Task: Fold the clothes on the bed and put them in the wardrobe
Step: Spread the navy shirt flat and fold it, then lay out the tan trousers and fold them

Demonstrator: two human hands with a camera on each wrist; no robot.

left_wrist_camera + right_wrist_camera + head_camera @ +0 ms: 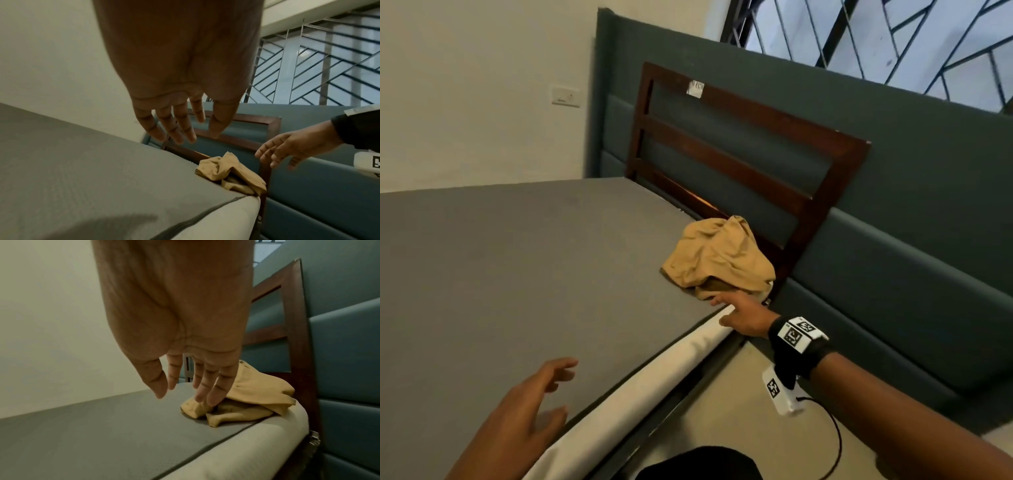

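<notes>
A crumpled tan garment lies at the far right corner of the grey mattress, against the dark wooden headboard. My right hand reaches to its near edge with fingers straight and spread, fingertips at or just touching the cloth, gripping nothing. My left hand hovers open above the mattress near its front edge, well short of the garment. The right hand also shows in the left wrist view.
The mattress has a white side along its right edge. Teal padded wall panels run behind the headboard, with a barred window above. A beige floor strip lies between bed and panels. No wardrobe is in view.
</notes>
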